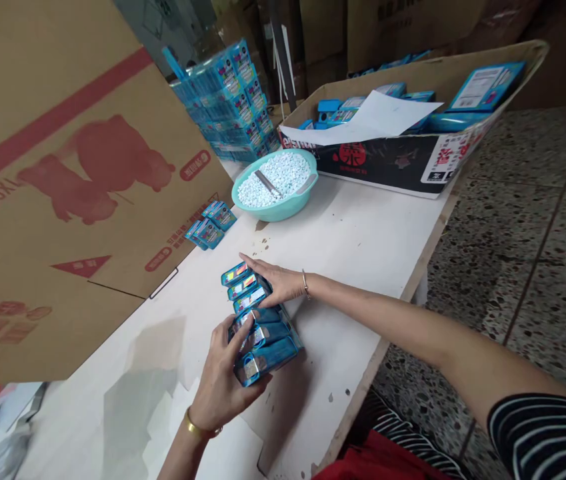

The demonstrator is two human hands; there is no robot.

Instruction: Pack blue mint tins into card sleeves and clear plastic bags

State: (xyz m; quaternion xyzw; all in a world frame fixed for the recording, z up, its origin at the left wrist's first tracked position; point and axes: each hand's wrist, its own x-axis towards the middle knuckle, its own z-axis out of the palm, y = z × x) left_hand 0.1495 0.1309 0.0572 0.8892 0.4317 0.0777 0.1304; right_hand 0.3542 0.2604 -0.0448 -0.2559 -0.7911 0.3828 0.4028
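A row of small blue boxes [275,340] lies on the white table in front of me, standing side by side with their narrow ends showing. My left hand [217,377] wraps round the near end of the row, its thumb below and its fingers on the box ends. At the far end, my right hand [280,283] spans several boxes, fingers along the far side; its thumb is partly hidden. Some far boxes have bright, colourful ends, while the nearer ones look darker and glossy.
A turquoise basin [275,212] of small white pellets holds a flat metal strip [267,183]. Beyond it rise stacked blue packs [233,100]. An open carton [387,157] of blue boxes bears a white paper sheet [375,117]. A large cardboard box [63,220] stands left, near several small blue packs [209,233].
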